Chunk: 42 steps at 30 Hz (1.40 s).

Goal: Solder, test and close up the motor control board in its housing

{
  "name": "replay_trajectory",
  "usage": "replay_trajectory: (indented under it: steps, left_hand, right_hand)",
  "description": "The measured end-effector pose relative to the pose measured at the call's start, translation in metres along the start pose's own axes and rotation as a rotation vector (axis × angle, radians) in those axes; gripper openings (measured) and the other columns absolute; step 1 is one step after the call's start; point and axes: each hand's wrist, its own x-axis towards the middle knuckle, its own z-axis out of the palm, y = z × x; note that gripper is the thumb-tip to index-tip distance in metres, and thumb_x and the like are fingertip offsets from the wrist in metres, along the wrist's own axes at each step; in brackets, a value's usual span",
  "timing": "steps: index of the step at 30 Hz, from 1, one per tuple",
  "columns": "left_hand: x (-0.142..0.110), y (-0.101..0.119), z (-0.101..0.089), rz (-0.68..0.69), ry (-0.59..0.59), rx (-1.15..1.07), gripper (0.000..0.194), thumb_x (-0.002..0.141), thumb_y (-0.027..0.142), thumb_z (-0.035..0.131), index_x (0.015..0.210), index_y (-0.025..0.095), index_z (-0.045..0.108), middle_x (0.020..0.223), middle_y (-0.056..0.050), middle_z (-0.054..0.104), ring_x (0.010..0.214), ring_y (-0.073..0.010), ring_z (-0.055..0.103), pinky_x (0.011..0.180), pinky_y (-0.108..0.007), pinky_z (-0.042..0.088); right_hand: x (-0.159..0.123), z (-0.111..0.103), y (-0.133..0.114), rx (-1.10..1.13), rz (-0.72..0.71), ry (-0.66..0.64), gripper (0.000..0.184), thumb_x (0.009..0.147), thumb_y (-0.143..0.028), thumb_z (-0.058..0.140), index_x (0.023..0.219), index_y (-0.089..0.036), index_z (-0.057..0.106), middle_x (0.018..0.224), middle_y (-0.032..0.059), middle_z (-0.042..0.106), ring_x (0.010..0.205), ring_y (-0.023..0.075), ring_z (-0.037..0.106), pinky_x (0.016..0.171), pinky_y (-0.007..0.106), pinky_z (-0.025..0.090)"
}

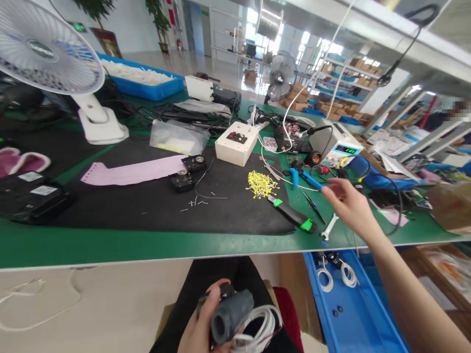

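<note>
My left hand (200, 323) is low over my lap, wrapped round a black device with a dark grey tubular part (231, 316). A coil of white cable (261, 328) hangs from it. On the bench's right side, my right hand (346, 203) is stretched out with its fingers apart. Its fingertips are at the handle end of blue-handled pliers (311, 180); whether they touch is unclear. Close by lie a thin black pen-like tool (314, 207), a small wrench (330, 227) and a green-and-black utility knife (292, 214). A pile of yellow-ended small parts (262, 185) lies left of these.
A white box (237, 143) and a lit power supply (340, 147) stand behind. A pink strip (136, 171) and black devices (184, 179) lie on the black mat (154, 211). A white fan (105, 125) stands left. A blue drawer (360, 304) is below the bench edge.
</note>
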Motion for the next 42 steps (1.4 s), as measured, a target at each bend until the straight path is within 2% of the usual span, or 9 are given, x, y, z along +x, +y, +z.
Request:
replay_trajectory:
  steps: [4,7,14,19,25,29,32,38,42]
  left_hand:
    - [-0.012,-0.005,0.013,0.038,0.004,0.000,0.052,0.073,0.042,0.093,0.114,0.017,0.072,0.095,-0.009,0.078,0.083,-0.0280,0.077,0.063,-0.032,0.061]
    - [-0.024,-0.006,0.018,0.056,-0.041,0.007,0.057,0.069,0.047,0.096,0.111,0.016,0.073,0.094,-0.008,0.077,0.086,-0.0264,0.076,0.067,-0.030,0.060]
    - [-0.033,-0.004,0.014,0.056,-0.046,-0.074,0.040,0.080,0.043,0.090,0.104,0.014,0.075,0.099,-0.008,0.077,0.089,-0.0219,0.074,0.070,-0.025,0.061]
    - [-0.030,0.008,0.005,0.059,-0.027,-0.060,0.026,0.094,0.034,0.076,0.106,0.011,0.071,0.096,-0.012,0.075,0.075,-0.0191,0.072,0.064,-0.028,0.062]
    - [-0.042,0.025,-0.006,0.055,-0.109,-0.081,0.037,0.089,0.025,0.076,0.123,0.013,0.067,0.102,-0.015,0.076,0.080,-0.0233,0.074,0.069,-0.033,0.063]
    - [-0.049,0.036,-0.011,-0.025,-0.201,-0.144,0.047,0.086,0.018,0.074,0.131,0.013,0.062,0.106,-0.019,0.076,0.084,-0.0270,0.075,0.073,-0.036,0.062]
    - [-0.048,0.038,-0.016,-0.052,-0.251,-0.206,0.039,0.089,0.022,0.072,0.126,0.013,0.064,0.106,-0.019,0.076,0.083,-0.0279,0.074,0.072,-0.037,0.061]
    - [-0.040,0.034,-0.023,-0.155,-0.469,-0.368,0.030,0.099,0.037,0.067,0.112,0.010,0.072,0.108,-0.021,0.074,0.085,-0.0275,0.072,0.071,-0.033,0.056]
    - [-0.041,0.032,-0.022,-0.168,-0.536,-0.410,0.039,0.103,0.045,0.062,0.112,0.009,0.074,0.112,-0.019,0.073,0.087,-0.0250,0.072,0.075,-0.031,0.057]
  right_hand:
    - [-0.104,0.008,-0.071,0.150,-0.733,-0.558,0.060,0.101,-0.056,0.071,0.150,-0.027,0.054,0.147,0.0095,0.058,0.134,0.0263,0.059,0.112,0.038,0.055]
    - [-0.146,0.015,-0.105,0.154,-0.942,-0.553,0.050,0.107,-0.053,0.061,0.143,-0.018,0.058,0.137,0.0097,0.065,0.128,0.0237,0.063,0.112,0.033,0.055]
    - [-0.157,0.025,-0.113,0.144,-0.992,-0.453,0.038,0.116,-0.035,0.037,0.141,-0.014,0.057,0.129,0.0118,0.069,0.117,0.0238,0.069,0.098,0.034,0.063]
    - [-0.152,0.002,-0.098,0.078,-0.927,-0.329,0.043,0.111,-0.027,0.052,0.153,-0.020,0.048,0.140,0.0114,0.063,0.126,0.0250,0.065,0.102,0.034,0.060]
    - [-0.039,0.002,-0.049,-0.274,-0.647,-0.069,0.049,0.109,-0.047,0.055,0.149,-0.019,0.056,0.138,0.0118,0.064,0.122,0.0301,0.066,0.105,0.041,0.055]
    - [0.031,0.032,-0.020,-0.422,-0.532,-0.074,0.048,0.104,-0.040,0.057,0.143,-0.012,0.062,0.126,0.0181,0.069,0.111,0.0366,0.069,0.092,0.046,0.057]
    - [0.050,0.053,-0.004,-0.459,-0.510,-0.116,0.043,0.101,-0.036,0.061,0.137,-0.013,0.067,0.120,0.0174,0.071,0.104,0.0360,0.070,0.086,0.044,0.057]
    - [0.038,0.062,0.006,-0.354,-0.512,-0.066,0.055,0.100,-0.043,0.067,0.143,-0.009,0.062,0.128,0.0248,0.067,0.115,0.0415,0.066,0.096,0.049,0.052]
    - [-0.016,0.044,-0.019,-0.178,-0.509,0.065,0.052,0.104,-0.055,0.061,0.140,-0.017,0.064,0.133,0.0213,0.066,0.122,0.0406,0.063,0.099,0.050,0.051]
